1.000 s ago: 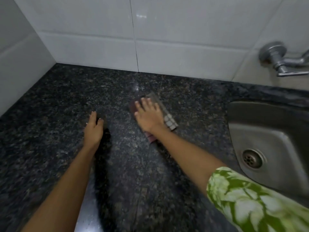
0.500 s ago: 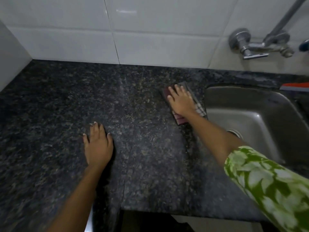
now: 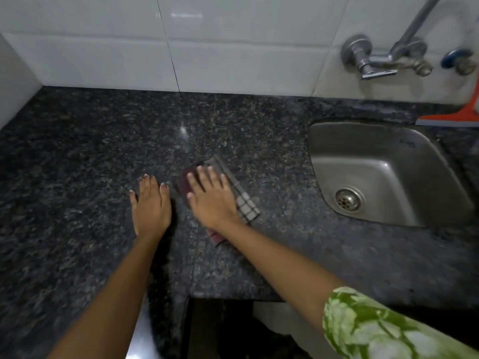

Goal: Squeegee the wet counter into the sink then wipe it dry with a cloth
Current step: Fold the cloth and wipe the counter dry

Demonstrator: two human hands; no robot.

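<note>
A folded checked cloth point(image 3: 246, 207), maroon and grey, lies flat on the dark speckled granite counter point(image 3: 90, 151). My right hand point(image 3: 211, 200) presses down on it with flat, spread fingers; most of the cloth is hidden under the palm. My left hand point(image 3: 151, 204) rests flat on the bare counter just left of the cloth, holding nothing. The steel sink point(image 3: 383, 174) with its drain sits to the right. An orange squeegee point(image 3: 451, 116) leans by the wall behind the sink.
A metal tap point(image 3: 375, 60) juts from the white tiled wall point(image 3: 207, 47) above the sink. The counter's front edge steps back near the bottom middle, with a dark gap point(image 3: 220, 330) below it. A side wall closes the far left.
My right hand has slid the cloth back from the sink's edge leftward toward the counter's middle, close to my left hand. My left hand has stayed flat on the counter.
</note>
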